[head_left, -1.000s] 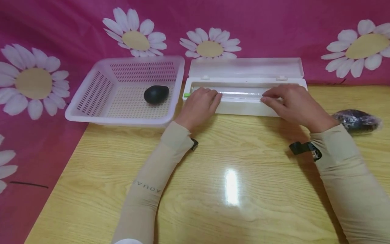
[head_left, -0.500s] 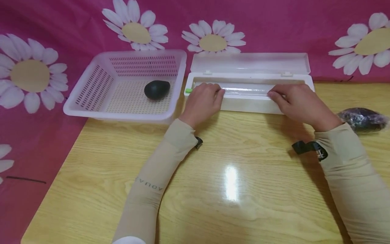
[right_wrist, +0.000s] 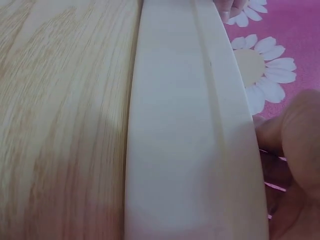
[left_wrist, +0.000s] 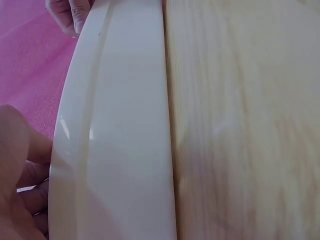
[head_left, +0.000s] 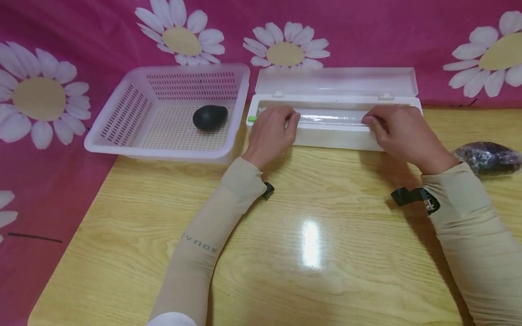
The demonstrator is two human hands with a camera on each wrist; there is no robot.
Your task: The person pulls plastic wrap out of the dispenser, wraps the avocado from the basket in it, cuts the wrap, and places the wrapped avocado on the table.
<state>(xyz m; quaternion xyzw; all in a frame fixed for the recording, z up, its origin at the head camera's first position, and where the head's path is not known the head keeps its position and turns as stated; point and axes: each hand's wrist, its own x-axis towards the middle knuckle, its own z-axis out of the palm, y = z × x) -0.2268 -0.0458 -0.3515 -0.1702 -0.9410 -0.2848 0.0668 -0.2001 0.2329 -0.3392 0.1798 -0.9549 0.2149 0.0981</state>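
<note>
In the head view a long white cling film dispenser (head_left: 338,139) stands at the back of the table, its lid (head_left: 338,81) raised. Inside lies a shiny roll of cling film (head_left: 326,118). My left hand (head_left: 271,131) pinches at the film near the left end, beside a green slide cutter (head_left: 252,119). At the right part, my right hand (head_left: 401,133) has thumb and curled fingers together on the film's front edge. Both wrist views show mostly the dispenser's smooth front wall (left_wrist: 125,110), with fingers (right_wrist: 272,137) reaching over its top edge; the pinched film itself is hidden there.
Left of the dispenser stands a white perforated basket (head_left: 159,154) holding one dark, smooth, egg-shaped item (head_left: 210,117). A similar dark item wrapped in film (head_left: 489,158) lies on the wooden table (head_left: 310,203) beyond my right wrist. A pink flowered cloth (head_left: 367,36) hangs behind.
The head view has tilted down and closer slightly. My right hand's thumb and fingers have drawn together and moved a little right along the film; the left hand stays near the same place.
</note>
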